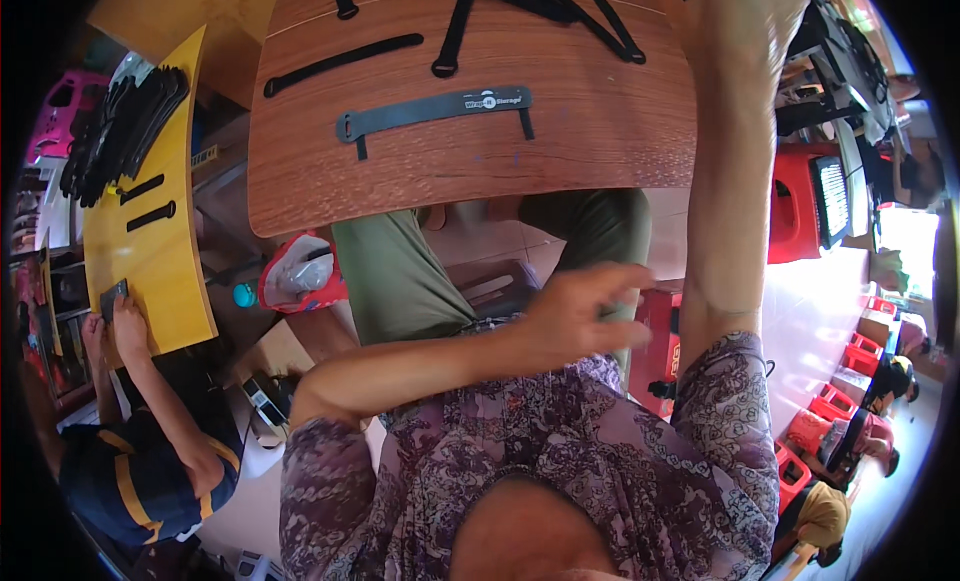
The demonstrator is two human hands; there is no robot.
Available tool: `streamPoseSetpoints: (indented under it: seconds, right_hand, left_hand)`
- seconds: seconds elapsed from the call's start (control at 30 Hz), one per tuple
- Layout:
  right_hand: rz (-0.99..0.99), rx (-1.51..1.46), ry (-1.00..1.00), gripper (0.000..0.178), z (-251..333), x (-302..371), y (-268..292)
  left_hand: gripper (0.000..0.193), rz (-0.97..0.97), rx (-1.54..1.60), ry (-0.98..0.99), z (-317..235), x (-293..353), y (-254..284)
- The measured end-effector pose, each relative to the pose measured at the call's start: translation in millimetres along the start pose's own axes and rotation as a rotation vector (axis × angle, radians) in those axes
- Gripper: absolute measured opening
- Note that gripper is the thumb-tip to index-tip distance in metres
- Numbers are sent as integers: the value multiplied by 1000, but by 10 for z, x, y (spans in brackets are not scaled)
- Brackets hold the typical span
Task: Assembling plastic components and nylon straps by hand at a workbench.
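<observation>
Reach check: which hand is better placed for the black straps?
Right hand, probably: though blurred, it's nearer the black straps; the left hand is short of the table.

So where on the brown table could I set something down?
Free on the brown table: between the grey strap and the near edge, and right of that strap to the table's side. Crowded: the far side, where black straps overlap.

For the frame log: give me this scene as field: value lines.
surface: brown wood-grain tabletop
left hand: blurred, fingers apart, short of the tabletop's near edge, nothing visible in it
right hand: blurred, at the upper right; contents unclear
grey strap: on the tabletop, slot at left end, two short black strips jutting beyond its near edge
black straps: beyond the grey strap
co-worker: at yellow table, left
</observation>
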State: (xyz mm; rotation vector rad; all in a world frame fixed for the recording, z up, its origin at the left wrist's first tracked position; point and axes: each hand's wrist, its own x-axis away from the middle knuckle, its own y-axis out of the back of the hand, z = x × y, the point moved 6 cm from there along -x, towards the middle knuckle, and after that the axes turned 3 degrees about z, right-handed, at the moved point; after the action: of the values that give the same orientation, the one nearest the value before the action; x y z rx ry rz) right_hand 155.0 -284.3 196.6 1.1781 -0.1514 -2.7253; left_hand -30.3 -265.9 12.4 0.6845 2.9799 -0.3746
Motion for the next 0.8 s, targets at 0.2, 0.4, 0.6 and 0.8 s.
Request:
streamPoseSetpoints:
  seconds: [0.2,0.4,0.6,0.8]
  right_hand:
    - [-50,-59,49,32,194,-210,-57]
    - [64,-33,-134,29,-111,-126,-228]
    - [446,185,-162,10,-863,366,-730]
    - [582,507,22,20,-1166,642,-1418]
  left_hand:
    - [58,-91,712,74,103,-160,-783]
    - [28,310,608,329,-105,121,-692]
    - [9,-639,-173,-46,-850,476,1448]
    - [28,-1085,-1153,30,-968,899,3267]
